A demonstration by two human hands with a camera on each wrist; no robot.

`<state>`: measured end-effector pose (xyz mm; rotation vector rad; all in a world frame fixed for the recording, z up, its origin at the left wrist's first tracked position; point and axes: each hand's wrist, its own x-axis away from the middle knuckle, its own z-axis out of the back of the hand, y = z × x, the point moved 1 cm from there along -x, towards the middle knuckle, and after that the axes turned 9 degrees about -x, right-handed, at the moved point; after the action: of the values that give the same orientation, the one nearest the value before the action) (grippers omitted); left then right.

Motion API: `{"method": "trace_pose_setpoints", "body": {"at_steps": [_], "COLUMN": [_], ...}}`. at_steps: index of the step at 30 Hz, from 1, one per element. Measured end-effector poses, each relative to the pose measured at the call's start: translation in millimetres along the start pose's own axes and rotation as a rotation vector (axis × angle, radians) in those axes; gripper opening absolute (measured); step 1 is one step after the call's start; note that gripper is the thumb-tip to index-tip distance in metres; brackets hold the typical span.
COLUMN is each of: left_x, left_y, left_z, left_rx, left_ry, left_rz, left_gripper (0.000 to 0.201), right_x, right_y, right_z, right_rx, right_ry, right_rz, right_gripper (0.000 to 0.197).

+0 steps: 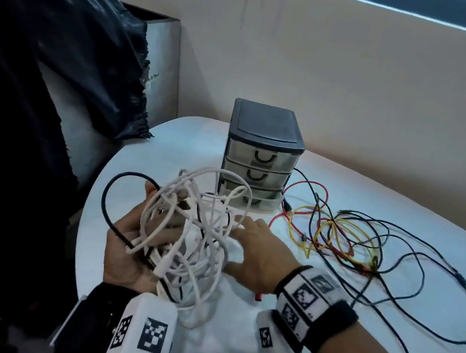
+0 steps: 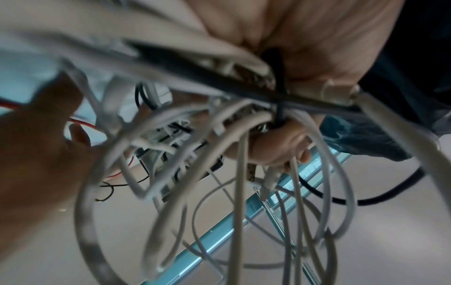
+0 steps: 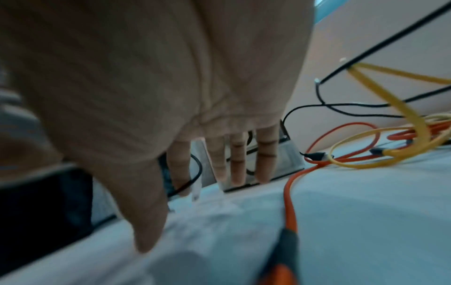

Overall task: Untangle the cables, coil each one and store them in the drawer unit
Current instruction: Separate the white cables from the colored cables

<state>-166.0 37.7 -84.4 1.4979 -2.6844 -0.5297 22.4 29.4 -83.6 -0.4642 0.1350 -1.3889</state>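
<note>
Left hand (image 1: 128,254) gripped tangled white cables (image 1: 190,229), fingers curled round them, right hand (image 1: 257,255) flat, fingers straight, near drawer unit (image 1: 261,153), table (image 1: 322,348).

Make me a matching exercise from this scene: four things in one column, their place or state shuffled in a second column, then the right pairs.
Things:
1. white cable bundle
2. drawer unit
3. red and yellow wires
4. right hand

Places or states:
A. spread loose on the table, right of the drawers
B. fingers straight, reaching toward the tangle
C. held up in the left hand
D. standing at the back, bottom drawer pulled out

Pairs: 1-C, 2-D, 3-A, 4-B
</note>
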Motion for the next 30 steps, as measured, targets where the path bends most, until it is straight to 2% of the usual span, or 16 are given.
{"method": "trace_pose_setpoints", "body": {"at_steps": [1, 3, 7, 9, 12, 13, 15, 17, 19, 21, 22, 24, 26, 28, 30], "left_x": [2, 3, 5, 8, 3, 2, 1, -1, -3, -13, -15, -19, -22, -21, -20], "left_y": [1, 7, 18, 19, 18, 16, 14, 14, 15, 13, 14, 13, 14, 14, 12], "left_z": [4, 9, 13, 17, 22, 25, 26, 34, 34, 42, 46, 61, 70, 67, 51], "left_rx": [-0.018, -0.028, -0.093, -0.084, -0.080, -0.064, -0.048, -0.067, -0.109, -0.083, -0.101, -0.215, -0.216, -0.221, -0.198], "left_ry": [0.014, 0.037, 0.191, 0.212, 0.161, 0.137, 0.071, 0.057, 0.096, 0.092, 0.163, 0.319, 0.360, 0.427, 0.444], "left_rz": [-0.010, -0.001, -0.012, 0.011, 0.142, 0.165, 0.131, 0.098, 0.093, 0.051, 0.025, 0.002, -0.035, -0.072, -0.106], "left_gripper": [0.034, 0.037, 0.044, 0.047, 0.036, 0.039, 0.053, 0.059, 0.055, 0.028, 0.028, 0.081, 0.103, 0.093, 0.070], "right_x": [-2, -1, 21, 37, 59, 66, 81, 94, 103, 111, 114, 118, 117, 116, 115], "right_y": [-2, 2, 31, 47, 67, 72, 83, 90, 93, 95, 97, 103, 114, 127, 138], "right_z": [-1, 10, 59, 88, 122, 132, 150, 162, 168, 172, 174, 177, 180, 182, 189], "right_rx": [0.100, 0.185, 0.044, 0.011, -0.025, -0.031, -0.060, -0.120, -0.153, -0.150, -0.145, -0.177, -0.295, -0.501, -0.685], "right_ry": [-0.036, 0.043, 0.335, 0.415, 0.536, 0.595, 0.703, 0.761, 0.772, 0.797, 0.827, 0.896, 0.948, 1.030, 1.094], "right_rz": [-0.010, -0.024, -0.107, -0.153, -0.207, -0.228, -0.278, -0.306, -0.322, -0.353, -0.368, -0.377, -0.379, -0.387, -0.372], "right_gripper": [0.043, 0.028, 0.020, 0.014, 0.011, 0.010, 0.010, 0.013, 0.015, 0.017, 0.019, 0.022, 0.022, 0.019, 0.014]}}
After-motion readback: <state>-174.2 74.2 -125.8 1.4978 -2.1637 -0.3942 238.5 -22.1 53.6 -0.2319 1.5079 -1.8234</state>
